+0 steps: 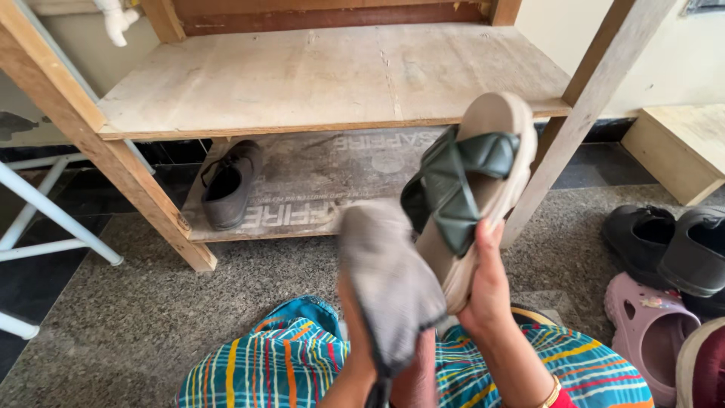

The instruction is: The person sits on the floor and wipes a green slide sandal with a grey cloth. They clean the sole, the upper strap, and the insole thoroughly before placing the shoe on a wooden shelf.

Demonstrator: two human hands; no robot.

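Speckled grey stone floor [151, 317], bare wooden shelf rack [302, 83], pale wall [680, 60], white metal frame [53, 219], daylight

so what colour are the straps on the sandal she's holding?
Dark green, woven straps on a beige sandal in the right hand; head view.

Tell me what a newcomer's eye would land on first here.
A beige sandal with green quilted straps, held up at centre by the right hand, beside a grey cloth draped over the left hand. Behind, a dark shoe sits alone on the wooden rack's bottom shelf.
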